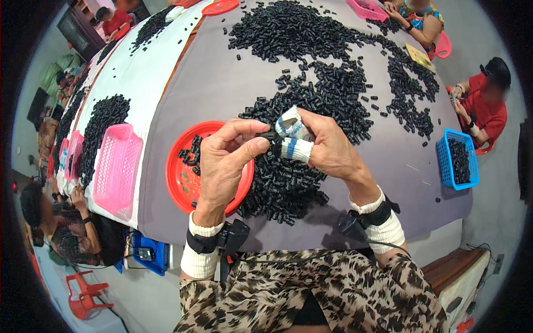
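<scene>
Between the thumb and fingertips of my left hand (219, 161) is a small black cylindrical piece (268, 135). My right hand (338, 150) is closed at the other end of this piece. White knitted finger covers (297, 149) with blue stripes sit on its thumb and forefinger. Whether a second piece is in the right fingers is hidden. Below the hands spreads a heap of similar black pieces (286, 191). Partly behind my left hand, a round red plate (173, 177) holds several of them.
Larger heaps of black pieces (288, 30) cover the grey-covered table (189, 83). A pink basket (117, 169) stands left, a blue basket (459, 158) right. Other people work around the tables, including one in a red shirt (488, 114). A red stool (86, 294) is at lower left.
</scene>
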Tool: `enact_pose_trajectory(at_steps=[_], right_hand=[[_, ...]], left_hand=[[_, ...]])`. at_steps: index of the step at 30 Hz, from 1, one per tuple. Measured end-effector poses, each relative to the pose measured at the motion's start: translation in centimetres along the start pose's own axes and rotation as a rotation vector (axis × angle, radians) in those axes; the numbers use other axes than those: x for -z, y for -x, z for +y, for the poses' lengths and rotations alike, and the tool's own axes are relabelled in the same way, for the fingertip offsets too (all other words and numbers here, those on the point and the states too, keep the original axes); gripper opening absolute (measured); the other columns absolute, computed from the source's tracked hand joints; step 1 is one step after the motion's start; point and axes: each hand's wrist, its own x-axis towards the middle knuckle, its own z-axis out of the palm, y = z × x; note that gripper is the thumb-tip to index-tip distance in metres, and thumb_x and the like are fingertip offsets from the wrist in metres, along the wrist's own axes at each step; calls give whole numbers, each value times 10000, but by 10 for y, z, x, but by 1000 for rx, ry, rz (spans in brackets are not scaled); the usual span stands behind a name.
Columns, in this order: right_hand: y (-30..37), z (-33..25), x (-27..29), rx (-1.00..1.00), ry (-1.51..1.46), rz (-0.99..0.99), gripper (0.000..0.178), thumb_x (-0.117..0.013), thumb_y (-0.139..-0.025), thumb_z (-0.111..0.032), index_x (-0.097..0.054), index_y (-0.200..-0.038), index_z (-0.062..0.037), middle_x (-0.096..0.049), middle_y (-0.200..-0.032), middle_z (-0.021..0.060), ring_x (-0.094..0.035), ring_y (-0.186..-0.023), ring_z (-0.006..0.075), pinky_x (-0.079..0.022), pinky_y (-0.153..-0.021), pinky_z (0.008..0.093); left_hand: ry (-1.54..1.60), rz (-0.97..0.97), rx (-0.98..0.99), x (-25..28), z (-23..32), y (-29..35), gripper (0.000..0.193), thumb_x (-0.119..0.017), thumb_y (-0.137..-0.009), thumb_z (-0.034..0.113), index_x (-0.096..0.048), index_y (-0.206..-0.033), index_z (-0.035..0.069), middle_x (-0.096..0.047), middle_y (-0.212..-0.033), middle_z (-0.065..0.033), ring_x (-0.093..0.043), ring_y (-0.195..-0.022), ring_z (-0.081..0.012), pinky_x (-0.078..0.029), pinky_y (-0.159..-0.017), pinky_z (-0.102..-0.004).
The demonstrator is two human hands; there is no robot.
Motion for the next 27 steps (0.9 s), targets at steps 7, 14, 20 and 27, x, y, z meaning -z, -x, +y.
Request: enact_pose_trajectory(at_steps=[7, 14, 20, 27], right_hand=[[-4, -14, -7, -90, -59, -28, 177, -643, -781, -153, -540, -861, -33, -464, -642, -36, -385, -583, 49, -341, -514, 231], [-6, -18, -14, -56, -63, -2, 169, -642, -782, -148, -545, -864, -37, -494, -655, -30, -411, -597, 46, -362, -533, 226], [-10, -18, -18, -44, -68, 12, 185, -654, -782, -156, -553, -884, -39, -513, -678, -23, -436, -615, 54, -387, -552, 231], [-9, -14, -21, -60, -111, 92, 208, -665, -774, -147, -562, -916, -36, -567, -731, -10, -480, -647, 51, -411, -584, 227]], left_hand=[[-65, -29, -86, 9, 11, 0, 199, -661, -759, -14, -630, -955, -10, -587, -817, 12, -517, -705, -33, -425, -645, -164], [56, -20, -68, 13, 16, 0, 196, -647, -768, -13, -627, -963, -11, -588, -811, 7, -539, -722, -41, -446, -658, -171], [90, 4, -95, 13, 14, -2, 186, -625, -783, -11, -627, -969, -12, -598, -805, -9, -563, -711, -65, -465, -649, -186], [114, 11, -42, 10, 13, -4, 187, -631, -779, -2, -632, -966, -4, -582, -769, 1, -549, -690, -65, -456, -639, -194]])
